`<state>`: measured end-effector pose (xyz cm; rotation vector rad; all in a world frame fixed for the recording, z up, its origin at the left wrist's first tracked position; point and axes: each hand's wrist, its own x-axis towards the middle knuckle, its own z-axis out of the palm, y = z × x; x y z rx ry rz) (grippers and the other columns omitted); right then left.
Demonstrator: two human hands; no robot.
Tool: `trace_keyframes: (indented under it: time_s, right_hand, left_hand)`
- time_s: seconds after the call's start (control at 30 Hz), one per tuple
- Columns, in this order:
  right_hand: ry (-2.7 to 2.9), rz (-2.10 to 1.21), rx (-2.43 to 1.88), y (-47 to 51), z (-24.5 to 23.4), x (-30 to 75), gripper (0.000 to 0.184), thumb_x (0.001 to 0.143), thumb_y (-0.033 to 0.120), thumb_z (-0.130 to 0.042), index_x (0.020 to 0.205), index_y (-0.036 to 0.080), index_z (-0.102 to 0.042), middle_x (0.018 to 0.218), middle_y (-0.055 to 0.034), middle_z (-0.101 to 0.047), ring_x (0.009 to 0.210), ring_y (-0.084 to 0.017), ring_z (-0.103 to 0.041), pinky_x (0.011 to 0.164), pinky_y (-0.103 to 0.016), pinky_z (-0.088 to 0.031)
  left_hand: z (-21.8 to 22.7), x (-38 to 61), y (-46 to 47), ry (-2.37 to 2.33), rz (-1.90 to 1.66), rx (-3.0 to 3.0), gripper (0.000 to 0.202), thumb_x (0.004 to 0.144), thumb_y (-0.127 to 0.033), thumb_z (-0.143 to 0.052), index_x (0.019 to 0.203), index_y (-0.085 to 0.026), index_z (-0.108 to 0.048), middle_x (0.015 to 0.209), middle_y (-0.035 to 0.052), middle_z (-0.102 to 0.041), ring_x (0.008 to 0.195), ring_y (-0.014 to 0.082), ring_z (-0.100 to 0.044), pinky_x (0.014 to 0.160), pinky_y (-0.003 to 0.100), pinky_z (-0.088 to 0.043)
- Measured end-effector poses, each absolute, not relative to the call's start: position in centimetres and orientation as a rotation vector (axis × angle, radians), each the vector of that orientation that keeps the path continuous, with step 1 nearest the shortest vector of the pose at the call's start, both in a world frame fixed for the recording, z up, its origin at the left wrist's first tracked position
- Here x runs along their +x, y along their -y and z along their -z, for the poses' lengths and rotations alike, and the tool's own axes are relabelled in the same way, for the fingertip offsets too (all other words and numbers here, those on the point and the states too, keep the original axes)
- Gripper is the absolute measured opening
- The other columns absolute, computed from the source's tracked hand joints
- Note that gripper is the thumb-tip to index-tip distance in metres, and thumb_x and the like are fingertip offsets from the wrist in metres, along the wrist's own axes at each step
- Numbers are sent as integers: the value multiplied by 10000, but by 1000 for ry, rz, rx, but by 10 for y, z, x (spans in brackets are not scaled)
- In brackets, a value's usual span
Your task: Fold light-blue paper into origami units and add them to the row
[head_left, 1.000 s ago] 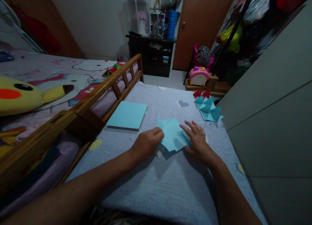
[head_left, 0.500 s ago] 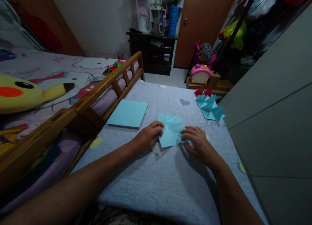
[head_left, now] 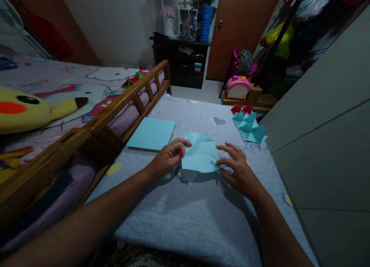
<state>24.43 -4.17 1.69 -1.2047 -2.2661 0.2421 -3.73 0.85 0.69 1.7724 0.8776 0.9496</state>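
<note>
A creased light blue paper sheet (head_left: pixel 200 156) is held a little above the grey mattress (head_left: pixel 190 209). My left hand (head_left: pixel 167 157) pinches its left edge with curled fingers. My right hand (head_left: pixel 237 169) holds the right edge, thumb under and fingers spread over it. A stack of light blue square paper (head_left: pixel 152 134) lies to the left of my hands. Several folded blue and red paper pieces (head_left: pixel 248 126) lie at the far right of the mattress.
A wooden bed rail (head_left: pixel 115 112) runs along the left, with a yellow plush toy (head_left: pixel 31 110) on the bed beyond it. A grey wardrobe wall (head_left: pixel 326 143) stands at the right. A dark shelf unit (head_left: pixel 182 62), a door and toys are at the back.
The paper lay flat on the mattress under both hands; now both hands have lifted it and it bends upward between them.
</note>
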Motion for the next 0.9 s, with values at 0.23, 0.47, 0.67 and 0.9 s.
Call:
trace_keyframes:
  time_s: [0.23,0.47,0.67,0.9]
  right_hand:
    - [2256,-567,-989,46,-20,236,167,847,83,-569,916,231,-606,1170,-66,-692,1237,-255,-559,1062,-520,-394]
    - [2343,-627,-1103,48,-6,217,197,783,33,-584,880,205,-596,991,-44,-707,959,-212,-612,892,-406,-416]
    - [2387,-606,-1200,52,-8,203,136,816,59,-562,828,190,-595,820,-34,-654,803,-186,-556,769,-346,-378]
    - [2288,-717,-1206,53,2,203,92,890,138,-528,876,192,-601,855,-56,-634,828,-192,-554,764,-336,-415]
  left_hand:
    - [-3,-36,-13,-931,-901,1939,150,784,-58,-501,800,-192,-566,1257,96,-583,1187,231,-560,1029,429,-463]
    - [7,-48,-14,-1212,-732,2345,544,759,48,-461,1208,-229,-596,1451,99,-473,1283,245,-539,1034,413,-506]
    - [-8,-76,5,-1208,-637,2539,627,686,74,-431,1228,-204,-580,1451,112,-478,1286,265,-517,1043,467,-492]
    - [-12,-77,43,-950,-593,2626,481,845,-263,-681,1300,-185,-545,1310,140,-582,1200,297,-529,1013,511,-482]
